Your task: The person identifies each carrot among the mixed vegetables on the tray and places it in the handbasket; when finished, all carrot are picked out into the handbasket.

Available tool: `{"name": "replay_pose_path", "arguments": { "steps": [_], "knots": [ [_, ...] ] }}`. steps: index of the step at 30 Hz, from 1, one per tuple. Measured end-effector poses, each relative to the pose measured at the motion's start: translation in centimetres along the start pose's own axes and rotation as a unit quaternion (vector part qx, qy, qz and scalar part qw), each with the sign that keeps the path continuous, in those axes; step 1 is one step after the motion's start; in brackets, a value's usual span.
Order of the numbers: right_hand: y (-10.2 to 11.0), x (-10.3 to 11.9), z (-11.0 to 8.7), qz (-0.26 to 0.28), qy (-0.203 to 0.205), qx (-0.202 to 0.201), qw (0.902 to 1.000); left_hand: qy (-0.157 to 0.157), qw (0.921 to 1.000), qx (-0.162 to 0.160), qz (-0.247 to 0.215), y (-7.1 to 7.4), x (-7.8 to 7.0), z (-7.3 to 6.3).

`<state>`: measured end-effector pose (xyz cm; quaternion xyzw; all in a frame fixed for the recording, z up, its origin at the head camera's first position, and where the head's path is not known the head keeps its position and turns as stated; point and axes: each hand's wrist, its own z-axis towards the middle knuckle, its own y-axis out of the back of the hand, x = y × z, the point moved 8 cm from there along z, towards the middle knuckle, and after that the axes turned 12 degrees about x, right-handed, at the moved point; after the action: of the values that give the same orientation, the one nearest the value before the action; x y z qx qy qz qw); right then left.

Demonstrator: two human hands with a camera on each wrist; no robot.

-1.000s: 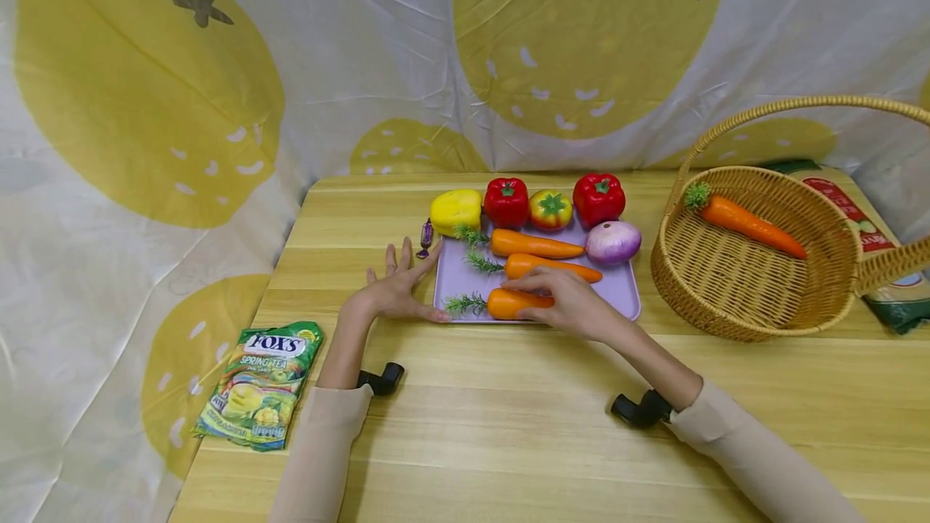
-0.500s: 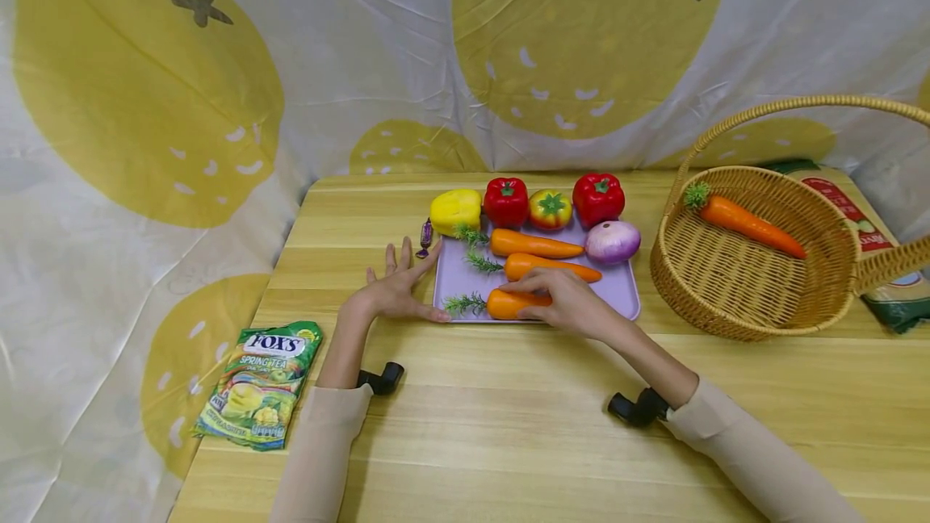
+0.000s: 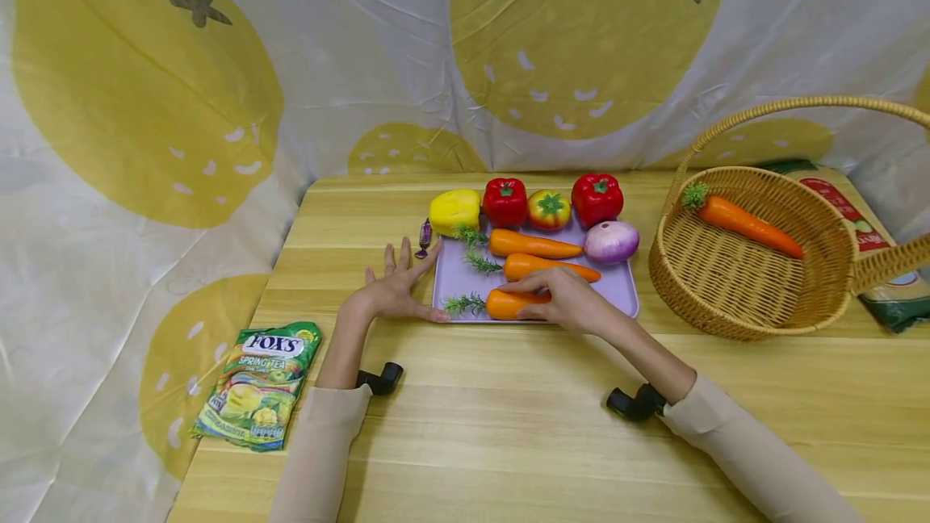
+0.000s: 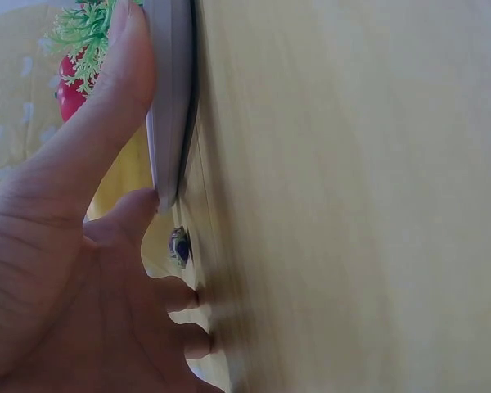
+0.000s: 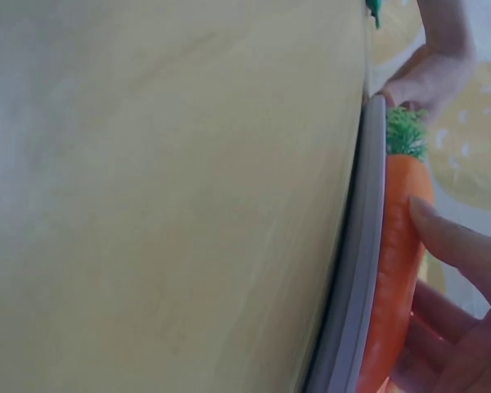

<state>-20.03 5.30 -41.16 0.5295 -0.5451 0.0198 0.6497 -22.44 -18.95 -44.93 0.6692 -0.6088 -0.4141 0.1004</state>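
Observation:
A lilac tray (image 3: 617,293) lies on the wooden table with vegetables on it. My right hand (image 3: 574,301) holds the front carrot (image 3: 504,305) by its sides, and in the right wrist view the thumb lies on the orange carrot (image 5: 401,246). Its tapered end is hidden under the hand. My left hand (image 3: 388,294) has its fingers spread, thumb at the tray's front left corner and index finger at the left edge. Behind are a middle carrot (image 3: 538,268) and a back carrot (image 3: 530,244), both with green tops to the left.
Along the tray's back stand a yellow pepper (image 3: 454,212), a red pepper (image 3: 504,202), a red-yellow tomato (image 3: 548,210) and another red pepper (image 3: 597,200). A purple onion (image 3: 612,242) sits right. Also there: wrapped candy (image 3: 425,237), candy bag (image 3: 257,386), wicker basket (image 3: 756,297) with a carrot (image 3: 748,224).
My right wrist has shifted very slightly left. Both hands keep their places, and the vegetables and tray stay put.

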Motion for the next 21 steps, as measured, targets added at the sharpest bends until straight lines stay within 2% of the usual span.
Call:
{"name": "replay_pose_path", "arguments": {
  "steps": [9, 13, 21],
  "knots": [
    [0.1, 0.3, -0.1, -0.022, 0.023, 0.003, 0.9995, 0.0, 1.0, 0.002, -0.001, 0.0, -0.1, -0.1],
    [0.5, 0.5, -0.6, -0.015, 0.034, 0.004, 0.9993, -0.002, 1.0, 0.003, -0.001, -0.1, -0.2, 0.0],
    [3.7, 1.6, -2.7, -0.018, 0.085, -0.032, 0.9957, -0.001, 1.0, -0.002, 0.003, 0.0, -0.1, 0.1]
  ]
}}
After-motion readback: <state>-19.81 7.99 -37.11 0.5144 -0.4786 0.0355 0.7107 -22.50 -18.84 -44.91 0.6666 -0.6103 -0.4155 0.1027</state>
